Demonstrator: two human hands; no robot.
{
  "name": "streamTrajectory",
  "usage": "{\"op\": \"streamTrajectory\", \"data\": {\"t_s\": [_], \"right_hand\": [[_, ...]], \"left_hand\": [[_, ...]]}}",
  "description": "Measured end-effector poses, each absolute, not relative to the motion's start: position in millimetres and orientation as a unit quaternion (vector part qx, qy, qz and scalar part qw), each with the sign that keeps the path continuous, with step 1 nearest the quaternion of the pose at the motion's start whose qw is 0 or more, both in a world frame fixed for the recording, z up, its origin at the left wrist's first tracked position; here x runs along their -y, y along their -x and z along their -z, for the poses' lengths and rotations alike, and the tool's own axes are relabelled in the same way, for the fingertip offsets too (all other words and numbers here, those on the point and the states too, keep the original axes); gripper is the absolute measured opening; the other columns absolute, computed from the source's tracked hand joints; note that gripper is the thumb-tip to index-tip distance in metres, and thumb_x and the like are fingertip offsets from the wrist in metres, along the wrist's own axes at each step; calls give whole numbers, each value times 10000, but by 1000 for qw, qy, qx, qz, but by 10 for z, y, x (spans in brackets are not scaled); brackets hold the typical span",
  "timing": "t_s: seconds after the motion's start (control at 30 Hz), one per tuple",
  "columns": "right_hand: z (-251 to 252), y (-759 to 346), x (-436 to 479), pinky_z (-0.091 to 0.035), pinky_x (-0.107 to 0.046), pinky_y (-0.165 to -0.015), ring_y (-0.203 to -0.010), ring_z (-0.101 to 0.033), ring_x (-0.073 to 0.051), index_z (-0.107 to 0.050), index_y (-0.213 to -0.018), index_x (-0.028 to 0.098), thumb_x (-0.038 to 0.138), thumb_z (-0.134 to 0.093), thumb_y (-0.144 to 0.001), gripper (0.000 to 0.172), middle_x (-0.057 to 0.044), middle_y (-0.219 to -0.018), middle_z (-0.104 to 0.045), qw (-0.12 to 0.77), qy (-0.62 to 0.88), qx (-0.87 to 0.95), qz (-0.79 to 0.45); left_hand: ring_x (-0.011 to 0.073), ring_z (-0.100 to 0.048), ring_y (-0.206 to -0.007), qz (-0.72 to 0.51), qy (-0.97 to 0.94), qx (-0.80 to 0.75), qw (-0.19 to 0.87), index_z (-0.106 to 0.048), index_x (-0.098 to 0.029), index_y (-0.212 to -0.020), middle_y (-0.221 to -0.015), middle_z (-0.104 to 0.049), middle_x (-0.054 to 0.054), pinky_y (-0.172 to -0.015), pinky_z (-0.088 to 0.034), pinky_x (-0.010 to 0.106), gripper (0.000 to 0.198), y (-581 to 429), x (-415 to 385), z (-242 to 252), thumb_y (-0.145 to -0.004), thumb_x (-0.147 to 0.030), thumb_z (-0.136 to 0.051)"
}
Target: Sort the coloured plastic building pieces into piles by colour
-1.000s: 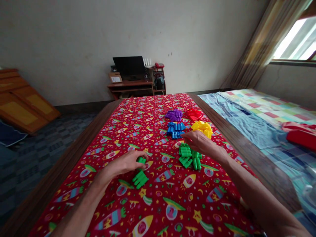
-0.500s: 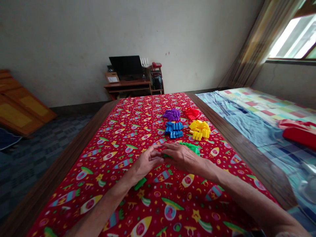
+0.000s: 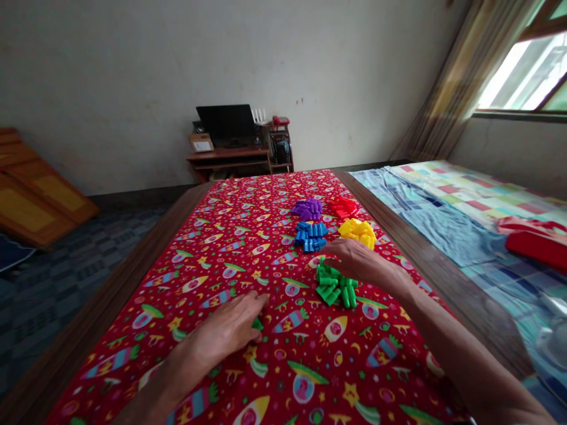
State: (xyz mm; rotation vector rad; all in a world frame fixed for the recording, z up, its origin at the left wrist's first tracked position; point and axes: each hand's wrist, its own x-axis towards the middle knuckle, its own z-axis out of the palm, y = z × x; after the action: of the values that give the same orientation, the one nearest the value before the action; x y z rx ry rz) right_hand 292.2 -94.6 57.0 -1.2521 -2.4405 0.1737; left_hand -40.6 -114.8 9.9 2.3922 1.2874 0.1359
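Observation:
My left hand (image 3: 228,329) lies on the red rocket-print tablecloth (image 3: 248,248) with its fingers closed over a green block (image 3: 257,323); only a corner of the block shows. My right hand (image 3: 357,261) hovers over the far edge of a pile of green blocks (image 3: 334,287), fingers stretched out and slightly bent, holding nothing I can see. Beyond it lie separate piles of blue blocks (image 3: 310,235), yellow blocks (image 3: 358,231), purple blocks (image 3: 307,208) and red blocks (image 3: 344,206).
The table's wooden edge (image 3: 425,254) borders a bed with a patchwork sheet (image 3: 469,200) on the right. A small desk with a dark monitor (image 3: 230,124) stands against the far wall. Wooden panels (image 3: 35,200) lean at the left.
My hands met at the table's middle half a second ago. Since then the right hand went back over the green pile and the left hand drew back onto the green block near me.

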Motion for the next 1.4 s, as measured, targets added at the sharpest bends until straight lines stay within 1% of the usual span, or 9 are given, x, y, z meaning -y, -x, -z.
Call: {"op": "streamTrajectory", "data": {"t_s": [0.27,0.43,0.6,0.73,0.83,1.0,1.13,1.27,1.4], "right_hand": [[-493,-2288,1243,-504,-325,-869,-1098,-620,-212,-533,-1285,155,285,-518,-969,342,-164,-1239,-635,272,286,913,-105],[-348,-2193,1207,-514,-330,-838,-1030,-643,-222,-546,-1234,148,352,-527,-964,339,-158,-1145,-675,273,296,913,-59],[-482,-2642,917,-463,-275,-704,-862,-659,-203,-654,-1059,182,343,-508,-971,235,-99,-939,-719,230,489,840,40],[-584,-2957,791,-374,-266,-578,-700,-646,-202,-723,-949,173,268,-497,-941,245,-94,-781,-716,35,651,757,49],[-612,-2988,821,-334,-271,-540,-673,-633,-199,-739,-857,143,222,-496,-912,261,-125,-783,-710,-63,649,757,35],[-652,-2915,870,-290,-278,-512,-594,-582,-174,-725,-826,113,193,-429,-942,328,-133,-713,-670,-99,619,779,13],[-711,-3015,831,-233,-288,-498,-495,-495,-142,-688,-742,123,224,-404,-961,373,-110,-637,-626,-35,647,761,43],[-699,-2960,891,-191,-274,-491,-424,-342,-91,-595,-636,157,320,-375,-991,448,-10,-495,-477,172,624,759,72],[-637,-2600,1042,-226,-228,-487,-441,-337,-66,-550,-625,169,379,-351,-1008,480,34,-491,-447,321,462,827,-15]], "left_hand": [[262,-650,-1079,-338,-606,-412,590,-581,-198,-1203,-1183,-676,113,-866,-538,343,595,-252,983,-116,-732,-529,-733],[249,-669,-1002,-395,-489,-385,676,-592,-172,-1129,-1085,-695,109,-822,-555,339,584,-391,1086,10,-707,-532,-774],[222,-675,-931,-469,-497,-412,602,-632,-167,-1013,-915,-698,61,-831,-569,351,475,-329,992,34,-732,-539,-723],[190,-674,-828,-473,-515,-442,562,-639,-167,-953,-851,-680,34,-753,-583,318,372,-258,881,107,-704,-431,-720],[164,-668,-742,-474,-506,-441,571,-631,-158,-871,-770,-657,14,-724,-588,305,339,-219,798,193,-645,-389,-734],[169,-682,-757,-454,-533,-431,569,-644,-148,-893,-780,-663,26,-747,-595,316,324,-200,771,300,-672,-376,-708],[183,-695,-744,-446,-579,-428,531,-636,-151,-919,-813,-681,45,-709,-603,323,312,-143,736,311,-734,-402,-637],[194,-696,-773,-442,-681,-452,370,-651,-179,-883,-875,-708,54,-710,-601,325,236,123,496,266,-778,-365,-552],[192,-688,-738,-454,-700,-498,239,-642,-179,-813,-891,-693,73,-702,-604,340,233,455,198,307,-775,-330,-468]]}}
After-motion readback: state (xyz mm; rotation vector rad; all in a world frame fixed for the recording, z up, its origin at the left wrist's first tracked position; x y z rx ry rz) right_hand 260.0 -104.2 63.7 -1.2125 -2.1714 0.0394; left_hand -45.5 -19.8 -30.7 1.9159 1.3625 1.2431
